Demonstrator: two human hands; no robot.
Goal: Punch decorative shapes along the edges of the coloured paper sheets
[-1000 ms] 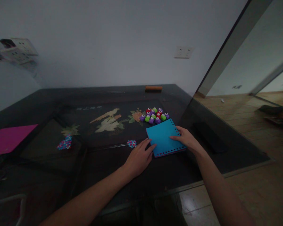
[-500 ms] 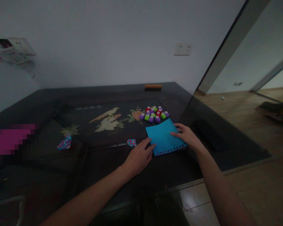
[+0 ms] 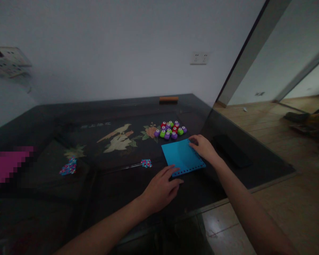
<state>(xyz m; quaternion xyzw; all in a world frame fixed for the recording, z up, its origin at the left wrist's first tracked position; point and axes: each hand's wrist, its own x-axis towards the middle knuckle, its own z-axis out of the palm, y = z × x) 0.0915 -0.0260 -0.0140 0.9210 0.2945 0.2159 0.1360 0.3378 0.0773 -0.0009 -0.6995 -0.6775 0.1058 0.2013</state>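
Observation:
A blue sheet (image 3: 180,156) with holes punched along its front and right edges lies on the dark table. At its near left corner is my left hand (image 3: 163,187), fingers apart, fingertips at the edge. My right hand (image 3: 203,148) is at the far right corner, with thumb and fingers around the edge there. Just beyond the sheet sits a cluster of purple, green and red pieces with eye-like tops (image 3: 174,130). To the left of the sheet is a small pile of pink, white and blue bits (image 3: 146,163).
Another pile of coloured bits (image 3: 69,167) and a pink blurred patch (image 3: 7,163) are on the left. A black oblong object (image 3: 232,151) lies right of my right hand. An orange-brown bar (image 3: 168,99) rests near the table's back edge (image 3: 117,102).
My left hand has slid nearer along the sheet's left side to its front corner. My right hand has moved up to the far right corner. The view has shifted slightly.

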